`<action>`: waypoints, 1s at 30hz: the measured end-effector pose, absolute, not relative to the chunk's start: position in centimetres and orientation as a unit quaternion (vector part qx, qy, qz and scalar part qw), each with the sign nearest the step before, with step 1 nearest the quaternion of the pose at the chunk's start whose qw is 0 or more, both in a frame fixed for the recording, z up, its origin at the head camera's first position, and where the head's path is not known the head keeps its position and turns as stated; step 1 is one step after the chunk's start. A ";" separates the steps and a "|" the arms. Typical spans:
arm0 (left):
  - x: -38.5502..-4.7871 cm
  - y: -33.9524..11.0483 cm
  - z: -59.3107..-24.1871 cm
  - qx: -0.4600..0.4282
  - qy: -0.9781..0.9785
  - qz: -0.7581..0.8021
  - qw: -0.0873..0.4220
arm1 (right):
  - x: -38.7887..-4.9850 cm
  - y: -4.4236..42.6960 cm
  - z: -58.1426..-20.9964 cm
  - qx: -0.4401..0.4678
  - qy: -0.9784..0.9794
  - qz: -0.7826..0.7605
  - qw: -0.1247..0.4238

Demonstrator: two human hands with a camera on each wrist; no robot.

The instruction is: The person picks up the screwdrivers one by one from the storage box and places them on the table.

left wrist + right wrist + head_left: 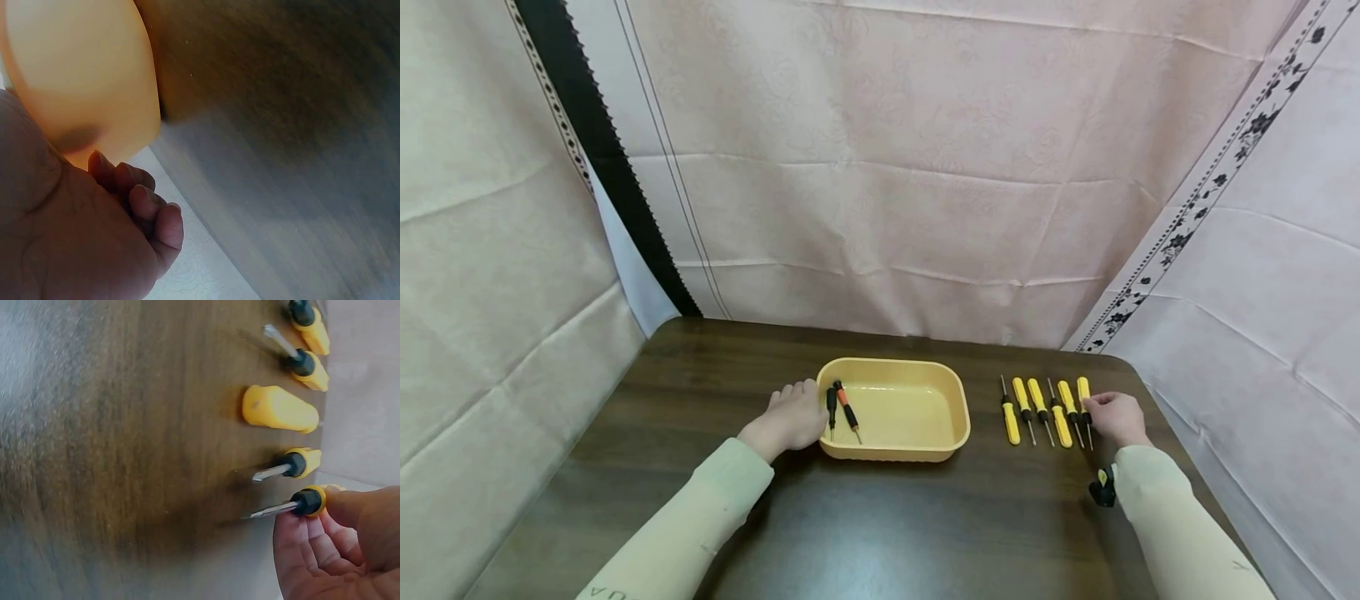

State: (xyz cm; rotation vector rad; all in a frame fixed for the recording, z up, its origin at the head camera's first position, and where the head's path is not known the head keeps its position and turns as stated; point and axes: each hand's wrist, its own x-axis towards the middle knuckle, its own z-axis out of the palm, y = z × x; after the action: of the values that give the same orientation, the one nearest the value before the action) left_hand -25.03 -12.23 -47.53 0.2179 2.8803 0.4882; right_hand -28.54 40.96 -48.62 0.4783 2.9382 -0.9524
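Note:
At the right end of a row, my right hand [1118,418] pinches the yellow-and-black handle of a screwdriver [307,502] between thumb and fingers. Its metal shaft points toward the near side, low over the table. Beside it lie several other yellow-handled screwdrivers [1036,400], two of them turned with shafts pointing away. My left hand [797,414] holds the left rim of a yellow plastic tray [910,456], its fingers curled in the left wrist view. Inside the tray, near that hand, lie a small black screwdriver [831,405] and a small red-and-black one [848,410].
Everything stands on a dark brown wooden table [880,533] with rounded far corners. Pale cloth [880,208] hangs behind and at both sides. A small black device [1102,487] sits at the right sleeve's cuff.

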 end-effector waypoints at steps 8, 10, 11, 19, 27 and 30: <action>-25.0 -12.1 -47.4 0.077 0.977 0.168 0.109 | -28.5 40.6 -49.1 0.179 0.940 -0.291 0.001; -25.0 -12.1 -47.4 0.077 0.977 0.167 0.109 | -28.6 40.6 -49.2 0.180 0.940 -0.289 -0.001; -25.0 -12.1 -47.3 0.077 0.977 0.168 0.109 | -28.7 40.6 -49.2 0.179 0.941 -0.286 -0.001; -24.9 -12.1 -47.2 0.076 0.976 0.169 0.111 | -29.0 40.7 -49.6 0.178 0.945 -0.275 0.003; -25.0 -12.1 -47.4 0.074 0.976 0.168 0.116 | -28.4 40.4 -49.4 0.183 0.942 -0.282 0.006; -25.0 -12.2 -47.4 0.073 0.976 0.167 0.115 | -28.2 40.3 -49.3 0.175 0.944 -0.280 0.003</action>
State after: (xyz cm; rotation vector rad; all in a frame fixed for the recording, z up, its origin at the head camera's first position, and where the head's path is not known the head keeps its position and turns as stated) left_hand -25.04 -12.19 -47.42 0.2150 2.8606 0.4906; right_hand -28.20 40.27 -49.31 0.5475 2.9610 -0.8766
